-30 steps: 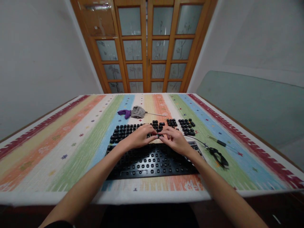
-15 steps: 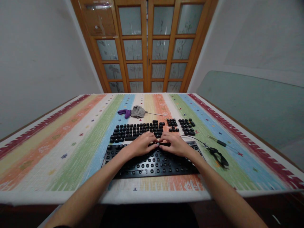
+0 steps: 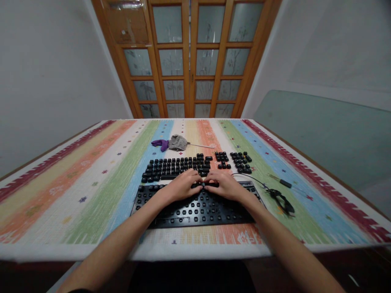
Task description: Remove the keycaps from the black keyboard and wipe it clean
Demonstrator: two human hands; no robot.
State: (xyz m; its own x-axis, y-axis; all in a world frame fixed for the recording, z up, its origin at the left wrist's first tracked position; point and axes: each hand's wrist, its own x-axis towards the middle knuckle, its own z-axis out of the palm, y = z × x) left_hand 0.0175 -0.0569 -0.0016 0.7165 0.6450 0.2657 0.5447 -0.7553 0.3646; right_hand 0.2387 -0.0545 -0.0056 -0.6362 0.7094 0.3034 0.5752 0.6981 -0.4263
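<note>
A black keyboard (image 3: 195, 211) with most of its keycaps off lies near the table's front edge, its bare switch holes showing. Over its upper middle, my left hand (image 3: 185, 185) and my right hand (image 3: 222, 184) meet with thumbs and fingers closed in. Between the fingertips of both is a small dark keycap (image 3: 203, 184), mostly covered. Several keycaps remain on the keyboard's upper left row. Just beyond my hands, loose black keycaps (image 3: 174, 166) are laid out in rows, with smaller groups (image 3: 241, 162) to the right.
A grey and purple cloth (image 3: 177, 143) lies behind the keycaps, beside a thin metal rod (image 3: 201, 145). To the right are a bundled black cable (image 3: 281, 201) and a dark-handled tool (image 3: 285, 184). A striped cloth (image 3: 100, 199) covers the table.
Hardly anything differs. The fingertips have shifted very slightly on the keycap, and the view has tilted a touch.
</note>
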